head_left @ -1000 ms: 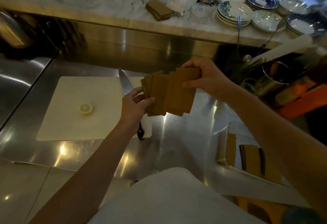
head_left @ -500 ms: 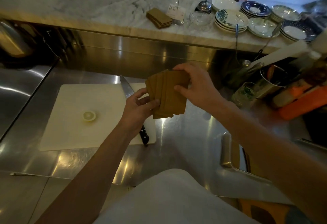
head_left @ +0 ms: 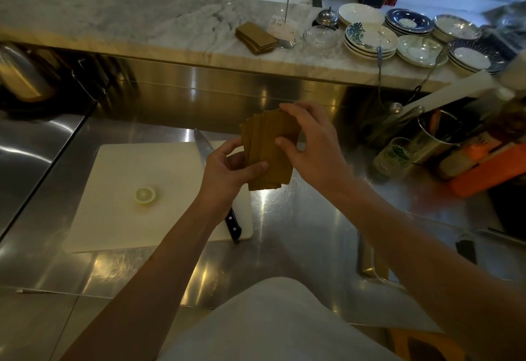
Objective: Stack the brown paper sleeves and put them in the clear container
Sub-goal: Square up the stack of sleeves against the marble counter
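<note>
Several brown paper sleeves (head_left: 267, 150) stand nearly squared into one upright stack above the steel counter. My left hand (head_left: 227, 169) grips the stack's lower left side, thumb across its front. My right hand (head_left: 310, 141) holds the top and right edge. The clear container (head_left: 370, 261) sits at the lower right, mostly hidden behind my right forearm; only its left wall shows. A second pile of brown sleeves (head_left: 256, 38) lies on the marble ledge at the back.
A white cutting board (head_left: 128, 189) with a lemon half (head_left: 145, 195) and a knife (head_left: 225, 207) lies left of my hands. Stacked plates (head_left: 370, 38), a glass (head_left: 394, 155), a metal utensil pot (head_left: 435, 138) and an orange object (head_left: 489, 172) crowd the right.
The fanned-out sleeves have been pushed together into a tighter stack between both hands. The view has tilted, hiding most of the clear container behind my right arm.
</note>
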